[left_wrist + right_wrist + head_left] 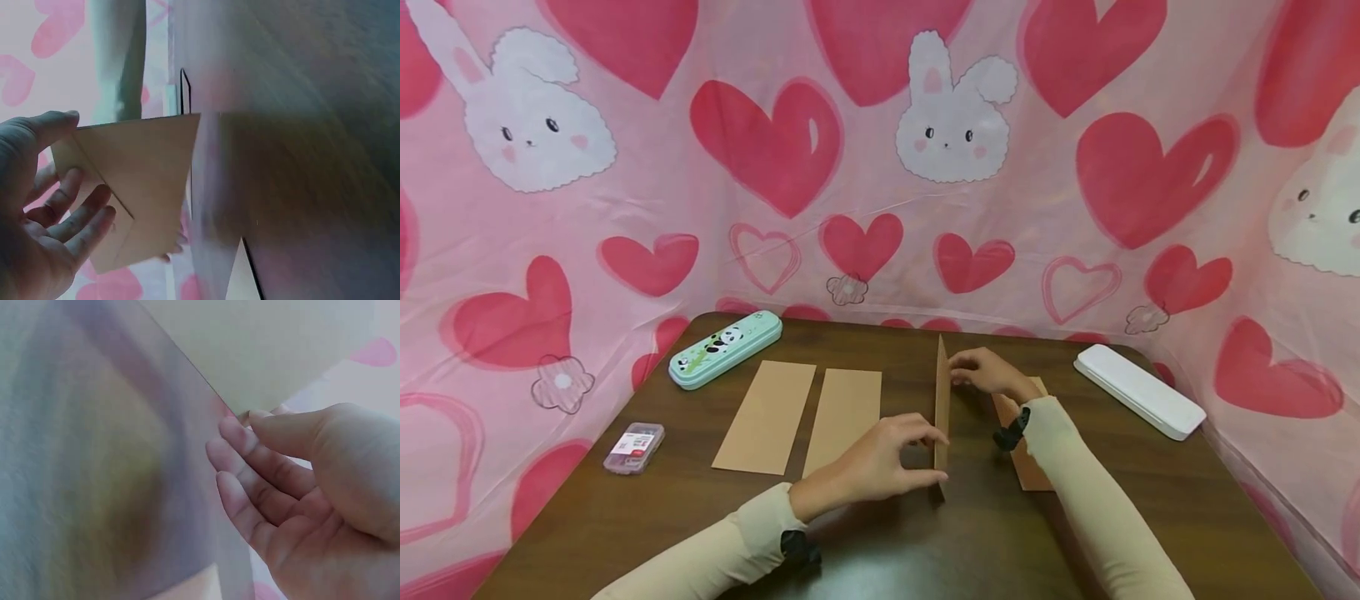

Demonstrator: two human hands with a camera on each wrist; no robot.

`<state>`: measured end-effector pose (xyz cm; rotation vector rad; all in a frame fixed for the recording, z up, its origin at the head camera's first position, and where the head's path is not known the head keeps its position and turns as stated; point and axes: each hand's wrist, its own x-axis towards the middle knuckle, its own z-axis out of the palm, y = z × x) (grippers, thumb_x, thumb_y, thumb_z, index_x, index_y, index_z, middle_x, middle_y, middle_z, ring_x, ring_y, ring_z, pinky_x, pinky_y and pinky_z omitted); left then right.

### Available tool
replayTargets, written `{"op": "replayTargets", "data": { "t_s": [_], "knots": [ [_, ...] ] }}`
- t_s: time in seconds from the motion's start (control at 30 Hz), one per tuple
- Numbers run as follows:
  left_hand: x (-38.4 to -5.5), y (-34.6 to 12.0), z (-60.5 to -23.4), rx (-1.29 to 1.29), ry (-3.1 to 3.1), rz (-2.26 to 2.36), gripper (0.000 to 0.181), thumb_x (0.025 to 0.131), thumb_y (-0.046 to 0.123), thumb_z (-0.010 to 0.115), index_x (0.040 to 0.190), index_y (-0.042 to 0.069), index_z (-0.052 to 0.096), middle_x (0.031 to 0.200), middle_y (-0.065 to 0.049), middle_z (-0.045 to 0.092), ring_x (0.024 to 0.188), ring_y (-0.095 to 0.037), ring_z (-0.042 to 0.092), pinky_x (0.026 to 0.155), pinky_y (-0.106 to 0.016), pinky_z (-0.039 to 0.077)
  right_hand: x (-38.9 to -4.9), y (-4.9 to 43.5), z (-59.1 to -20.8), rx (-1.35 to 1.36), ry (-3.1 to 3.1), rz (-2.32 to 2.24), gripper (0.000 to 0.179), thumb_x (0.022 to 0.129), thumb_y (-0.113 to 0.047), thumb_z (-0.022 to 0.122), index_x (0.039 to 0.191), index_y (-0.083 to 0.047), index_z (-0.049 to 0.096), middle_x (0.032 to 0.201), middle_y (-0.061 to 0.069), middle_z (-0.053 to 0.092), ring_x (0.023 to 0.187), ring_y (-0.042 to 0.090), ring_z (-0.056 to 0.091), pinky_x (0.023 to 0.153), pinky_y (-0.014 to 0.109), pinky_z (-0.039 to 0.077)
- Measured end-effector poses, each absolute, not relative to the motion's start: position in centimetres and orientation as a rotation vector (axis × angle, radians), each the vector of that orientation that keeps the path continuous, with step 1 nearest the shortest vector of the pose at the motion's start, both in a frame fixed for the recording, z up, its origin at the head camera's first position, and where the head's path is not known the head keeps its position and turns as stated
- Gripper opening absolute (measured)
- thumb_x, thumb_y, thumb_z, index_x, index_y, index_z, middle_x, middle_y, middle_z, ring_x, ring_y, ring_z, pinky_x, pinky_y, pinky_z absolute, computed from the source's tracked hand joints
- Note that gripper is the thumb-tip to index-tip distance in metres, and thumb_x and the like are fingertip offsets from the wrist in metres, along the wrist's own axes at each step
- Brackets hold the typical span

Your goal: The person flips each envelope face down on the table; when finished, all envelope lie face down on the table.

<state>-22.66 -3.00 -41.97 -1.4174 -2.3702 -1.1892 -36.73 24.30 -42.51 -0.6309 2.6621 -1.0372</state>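
Note:
A brown kraft paper envelope (pixel 942 408) stands on edge above the middle of the table, nearly edge-on in the head view. My left hand (pixel 887 458) holds its near end, thumb and fingers around the edge; the left wrist view shows a slanted flap line on the envelope's face (pixel 150 169). At the far end my right hand (pixel 988 371) pinches it; in the right wrist view thumb and index finger meet at a corner of the envelope (pixel 250 350). Another brown piece (pixel 1033 471) lies under the right wrist, partly hidden by it.
Two flat brown paper pieces, one outer (pixel 765 417) and one inner (pixel 850 400), lie to the left. A mint panda pencil case (pixel 726 350) is at back left, a small clear plastic box (pixel 634 448) at left, a white case (pixel 1138 392) at right. A pink curtain (pixel 865 192) surrounds the table.

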Motion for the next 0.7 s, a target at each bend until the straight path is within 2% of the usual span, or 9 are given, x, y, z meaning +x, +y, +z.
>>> {"op": "replayTargets", "data": {
  "t_s": [0.13,0.27,0.37,0.53,0.63,0.7],
  "knots": [
    [-22.8,-3.8,-42.0,-1.358,-2.436,-1.197,0.039,0.087,0.029,0.084,0.121,0.011,0.074,0.106,0.003,0.072,0.096,-0.013,0.067,0.084,-0.029,0.058,-36.7,25.7,-41.6,-0.563,2.659,-1.127,0.031,0.105,-0.013,0.058,0.131,0.001,0.067,0.121,0.022,0.072,0.106,0.035,0.073,0.094,0.048,0.059],
    [-23.0,-4.4,-42.1,-1.296,-2.560,-1.127,0.047,0.087,0.034,0.084,0.126,0.010,0.074,0.105,0.002,0.072,0.091,-0.015,0.067,0.078,-0.026,0.056,-36.9,26.4,-41.0,-0.524,2.660,-1.162,0.029,0.105,-0.015,0.059,0.128,0.001,0.068,0.115,0.022,0.074,0.102,0.039,0.072,0.093,0.050,0.059],
    [-23.2,-4.5,-42.1,-1.248,-2.671,-0.980,0.053,0.086,0.039,0.083,0.129,0.011,0.073,0.108,0.001,0.073,0.089,-0.018,0.067,0.074,-0.024,0.052,-37.2,26.5,-40.8,-0.494,2.662,-1.145,0.029,0.104,-0.016,0.061,0.126,0.001,0.069,0.108,0.021,0.075,0.097,0.038,0.072,0.090,0.047,0.060],
    [-23.5,-4.4,-42.2,-1.163,-2.868,-0.670,0.057,0.085,0.046,0.082,0.131,0.015,0.072,0.114,0.000,0.076,0.092,-0.011,0.068,0.069,-0.022,0.048,-37.7,26.0,-40.9,-0.483,2.690,-1.022,0.029,0.102,-0.015,0.064,0.125,0.001,0.071,0.104,0.019,0.075,0.091,0.030,0.073,0.081,0.038,0.061],
    [-23.7,-4.3,-42.4,-1.167,-2.927,-0.599,0.039,0.085,0.044,0.083,0.106,0.012,0.077,0.085,0.005,0.069,0.074,-0.006,0.058,0.058,-0.023,0.039,-37.9,25.2,-41.5,-0.532,2.743,-0.877,0.029,0.101,-0.016,0.065,0.125,0.000,0.071,0.109,0.018,0.075,0.094,0.027,0.072,0.081,0.038,0.060],
    [-23.8,-4.3,-42.5,-1.185,-2.934,-0.602,0.035,0.084,0.040,0.084,0.086,0.010,0.068,0.068,0.009,0.056,0.062,-0.004,0.047,0.052,-0.022,0.031,-37.9,24.5,-42.0,-0.545,2.769,-0.811,0.029,0.100,-0.016,0.066,0.124,0.000,0.071,0.113,0.018,0.074,0.099,0.028,0.071,0.086,0.041,0.059]
  ]
}}
